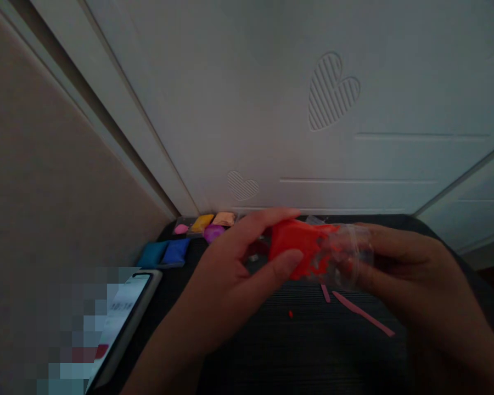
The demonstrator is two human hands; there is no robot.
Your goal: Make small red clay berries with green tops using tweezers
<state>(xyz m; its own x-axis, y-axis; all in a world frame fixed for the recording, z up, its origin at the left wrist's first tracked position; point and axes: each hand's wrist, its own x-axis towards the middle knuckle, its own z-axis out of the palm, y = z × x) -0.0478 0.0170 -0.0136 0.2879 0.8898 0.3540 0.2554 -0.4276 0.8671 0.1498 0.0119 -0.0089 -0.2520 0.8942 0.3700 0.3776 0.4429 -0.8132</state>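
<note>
Between my two hands, above the dark table, is a clear plastic bag of red modelling clay [298, 241]. My left hand [247, 263] is closed round the clay-filled end, with the thumb in front and the fingers behind. At the other end, my right hand [399, 263] grips the clear mouth of the bag [356, 255]; some of its fingertips are hidden behind or inside the plastic. Red smears cling to the plastic near the opening. Below the bag, a pink plastic modelling knife [364, 314] lies on the table, beside a second pink tool [325, 292] partly covered by the bag.
A tiny red crumb [290, 314] is on the dark table [304, 351]. At the back left lie blue packets [175, 252], a teal packet [152, 254], a purple lump [213, 233], and yellow clay [202, 223]. A phone [125, 323] stands at left. A white panel [271, 109] rises behind.
</note>
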